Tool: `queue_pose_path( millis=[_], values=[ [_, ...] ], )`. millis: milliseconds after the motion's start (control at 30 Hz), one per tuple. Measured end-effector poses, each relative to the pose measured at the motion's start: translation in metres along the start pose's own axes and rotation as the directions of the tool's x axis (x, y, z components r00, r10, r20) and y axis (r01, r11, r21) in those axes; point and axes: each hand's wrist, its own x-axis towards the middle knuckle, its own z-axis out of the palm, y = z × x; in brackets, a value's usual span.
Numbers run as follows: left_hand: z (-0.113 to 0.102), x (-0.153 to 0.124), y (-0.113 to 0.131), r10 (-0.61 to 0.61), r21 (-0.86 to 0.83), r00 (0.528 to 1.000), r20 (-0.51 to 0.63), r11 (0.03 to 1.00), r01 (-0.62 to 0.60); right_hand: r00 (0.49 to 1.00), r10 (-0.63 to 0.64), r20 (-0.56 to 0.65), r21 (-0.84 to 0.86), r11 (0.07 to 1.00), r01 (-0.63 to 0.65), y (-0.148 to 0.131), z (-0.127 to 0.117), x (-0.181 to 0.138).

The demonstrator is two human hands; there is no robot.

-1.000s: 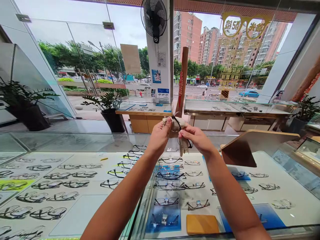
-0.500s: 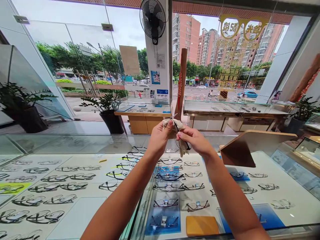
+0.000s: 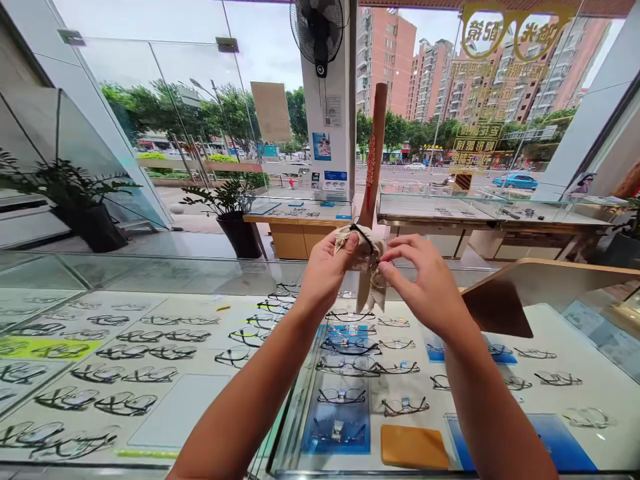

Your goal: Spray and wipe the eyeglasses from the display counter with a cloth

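Observation:
I hold a pair of black-rimmed glasses wrapped in a beige cleaning cloth above the glass counter. My left hand pinches the cloth and frame with thumb and fingers closed. My right hand touches the cloth and glasses with its thumb and fingertips, the other fingers raised and slightly spread. The cloth's tail hangs down between my hands. Most of the frame is hidden in the cloth.
A glass display case below my arms holds several rows of spectacle frames on trays. A tilted brown board stands on the counter at the right. An orange pad lies near the front. Potted plants, more counters and a wall fan stand beyond.
My right hand has shifted from gripping the frame to opening its fingers over the cloth. The cloth now bunches more around the glasses. The view moved slightly left and down.

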Motion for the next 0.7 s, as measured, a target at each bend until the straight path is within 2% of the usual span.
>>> queue_pose_path(
  millis=[100,200,333,467,567,700],
  values=[
    [0.003,-0.001,-0.002,0.03,0.023,0.999,0.039,0.999,-0.031,0.998,0.003,0.059,0.071,0.997,-0.008,0.012,0.002,0.006],
    [0.005,-0.002,-0.005,0.032,0.027,0.998,0.06,0.999,-0.033,0.992,0.028,0.126,0.224,0.973,-0.056,0.023,0.005,0.013],
    [0.005,-0.002,-0.008,-0.001,0.017,0.992,0.123,1.0,-0.001,0.973,0.09,0.211,0.436,0.883,-0.176,0.039,0.011,0.019],
    [0.003,-0.001,-0.004,-0.042,0.024,0.985,0.168,0.999,0.038,0.952,0.115,0.284,0.576,0.774,-0.265,0.047,0.012,0.021],
    [0.003,-0.003,-0.005,-0.008,0.088,0.99,0.143,0.996,-0.005,0.945,0.108,0.309,0.628,0.723,-0.288,0.043,0.01,0.021],
    [0.005,-0.007,-0.011,0.092,0.19,0.996,0.009,0.978,-0.092,0.936,0.026,0.351,0.579,0.779,-0.24,0.032,0.008,0.019]
  ],
)
